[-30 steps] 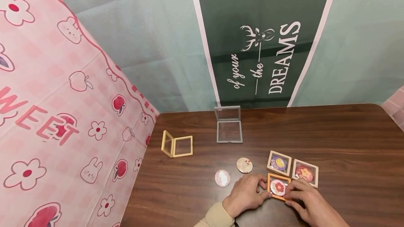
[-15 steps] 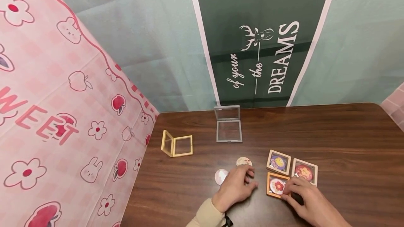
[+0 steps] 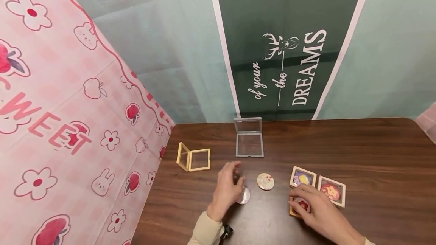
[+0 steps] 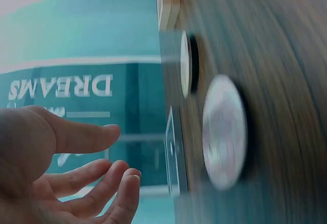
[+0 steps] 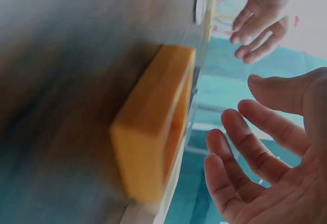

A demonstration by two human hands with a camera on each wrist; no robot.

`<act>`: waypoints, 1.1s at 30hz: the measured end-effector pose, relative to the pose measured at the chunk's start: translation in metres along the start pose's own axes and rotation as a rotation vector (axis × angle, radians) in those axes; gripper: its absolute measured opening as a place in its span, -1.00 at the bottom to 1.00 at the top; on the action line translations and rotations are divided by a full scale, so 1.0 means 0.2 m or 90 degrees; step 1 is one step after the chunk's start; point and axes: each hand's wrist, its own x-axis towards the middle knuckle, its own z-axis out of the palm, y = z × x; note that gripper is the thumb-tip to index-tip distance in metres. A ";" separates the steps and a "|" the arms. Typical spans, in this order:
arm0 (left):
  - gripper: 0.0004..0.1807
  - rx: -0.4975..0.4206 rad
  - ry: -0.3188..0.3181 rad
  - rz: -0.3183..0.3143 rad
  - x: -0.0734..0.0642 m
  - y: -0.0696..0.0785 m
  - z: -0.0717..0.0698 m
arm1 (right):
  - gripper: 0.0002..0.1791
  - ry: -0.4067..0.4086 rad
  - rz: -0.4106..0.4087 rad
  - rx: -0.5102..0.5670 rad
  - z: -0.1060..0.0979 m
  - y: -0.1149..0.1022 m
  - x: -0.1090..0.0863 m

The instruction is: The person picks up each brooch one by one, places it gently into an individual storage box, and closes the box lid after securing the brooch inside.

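Note:
My left hand (image 3: 225, 185) hovers beside a shiny round badge (image 3: 244, 196), fingers loosely bent with nothing between them. In the left wrist view, that pale pink badge (image 4: 225, 132) lies on the table, apart from the fingers. A cream round badge (image 3: 265, 181) lies to its right. My right hand (image 3: 318, 206) is over an orange square case (image 3: 293, 212), partly covering the red-flower badge (image 3: 304, 204) inside. The right wrist view shows the orange case (image 5: 148, 117) apart from my right hand's spread fingers (image 5: 255, 142).
Two light-framed cases with a purple-and-yellow badge (image 3: 301, 179) and a red badge (image 3: 331, 191) lie just behind and right of the orange one. A grey case (image 3: 249, 145) and a yellow case (image 3: 200, 159) stand with lids raised farther back on the wooden table (image 3: 385, 154).
My left hand has let go of the orange case and moved left to the pink badge. My right hand has come off the case's edge and lifted over it.

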 end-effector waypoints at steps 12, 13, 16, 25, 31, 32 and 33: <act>-0.61 0.012 0.116 -0.157 -0.07 -0.23 -0.17 | -0.72 -0.065 0.015 0.097 0.16 -0.08 0.15; -0.62 0.012 0.122 -0.171 -0.07 -0.25 -0.18 | -0.73 -0.070 0.018 0.097 0.17 -0.09 0.15; -0.64 -0.001 0.131 -0.212 -0.09 -0.31 -0.21 | -0.72 -0.080 0.020 0.107 0.20 -0.11 0.18; -0.66 -0.008 0.165 -0.331 -0.09 -0.44 -0.34 | -0.62 -0.076 0.010 0.144 0.30 -0.16 0.23; -0.67 0.042 0.179 -0.394 -0.08 -0.50 -0.41 | -0.62 -0.088 0.025 0.131 0.33 -0.16 0.24; -0.65 0.047 0.178 -0.402 -0.08 -0.50 -0.42 | -0.62 -0.095 0.029 0.131 0.33 -0.16 0.24; -0.62 0.051 0.179 -0.410 -0.08 -0.50 -0.43 | -0.62 -0.101 0.033 0.134 0.33 -0.16 0.24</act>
